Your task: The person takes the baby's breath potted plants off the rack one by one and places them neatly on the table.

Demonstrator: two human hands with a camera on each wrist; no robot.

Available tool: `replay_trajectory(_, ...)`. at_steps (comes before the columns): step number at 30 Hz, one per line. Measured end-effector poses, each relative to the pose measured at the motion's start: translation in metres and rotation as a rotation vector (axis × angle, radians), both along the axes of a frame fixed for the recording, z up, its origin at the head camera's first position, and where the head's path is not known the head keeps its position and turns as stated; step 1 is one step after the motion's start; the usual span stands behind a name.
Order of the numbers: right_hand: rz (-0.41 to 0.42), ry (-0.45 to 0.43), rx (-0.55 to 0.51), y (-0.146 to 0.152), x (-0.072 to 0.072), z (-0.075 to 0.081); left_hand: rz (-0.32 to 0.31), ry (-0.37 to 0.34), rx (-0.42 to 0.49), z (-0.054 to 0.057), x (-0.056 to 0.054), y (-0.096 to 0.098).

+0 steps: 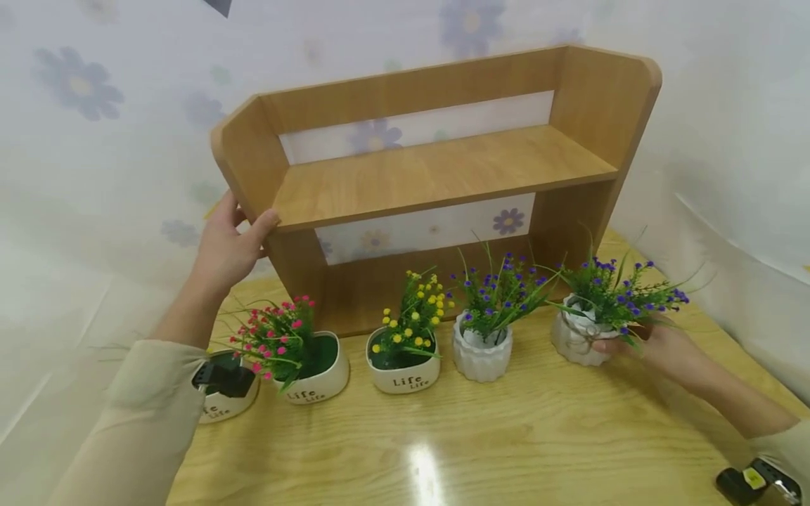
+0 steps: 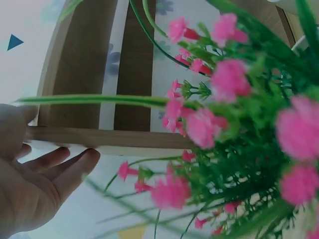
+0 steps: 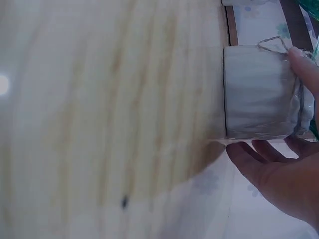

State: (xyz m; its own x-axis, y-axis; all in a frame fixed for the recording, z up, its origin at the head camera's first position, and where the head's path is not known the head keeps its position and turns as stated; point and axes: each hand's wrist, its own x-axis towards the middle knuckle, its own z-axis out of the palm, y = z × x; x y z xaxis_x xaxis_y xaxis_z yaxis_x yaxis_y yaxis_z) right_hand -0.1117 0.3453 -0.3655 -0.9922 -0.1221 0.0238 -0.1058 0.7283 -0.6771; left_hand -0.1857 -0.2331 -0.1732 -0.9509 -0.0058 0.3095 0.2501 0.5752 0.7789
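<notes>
A two-tier wooden shelf (image 1: 443,165) stands on the table. My left hand (image 1: 230,242) grips its left side panel, thumb at the front edge and fingers along the outer face, as the left wrist view shows too. At the far right, my right hand (image 1: 671,351) holds a white flowerpot (image 1: 574,340) of purple artificial flowers, tied with twine. In the right wrist view the thumb lies at the twine on this pot (image 3: 256,92), with the fingers on its opposite side. Just left of it stands a fluted white pot (image 1: 484,358), also with purple flowers.
Before the shelf stand white "Life" planters: one with yellow flowers (image 1: 405,372), one with pink flowers (image 1: 319,386), and another (image 1: 230,407) partly hidden by my left sleeve. The wooden table (image 1: 506,443) runs in front. A flower-patterned cloth (image 1: 126,161) hangs behind.
</notes>
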Motion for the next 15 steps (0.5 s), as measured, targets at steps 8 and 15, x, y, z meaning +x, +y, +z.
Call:
replay_trajectory(8,0.036,-0.042,0.005,0.031,0.012,0.016,0.081,-0.069,-0.065,0.002,0.029,-0.018)
replay_trajectory(15,-0.112,0.082,-0.021,0.068,0.017,0.046,0.139,-0.002,-0.236,-0.006,0.066,-0.039)
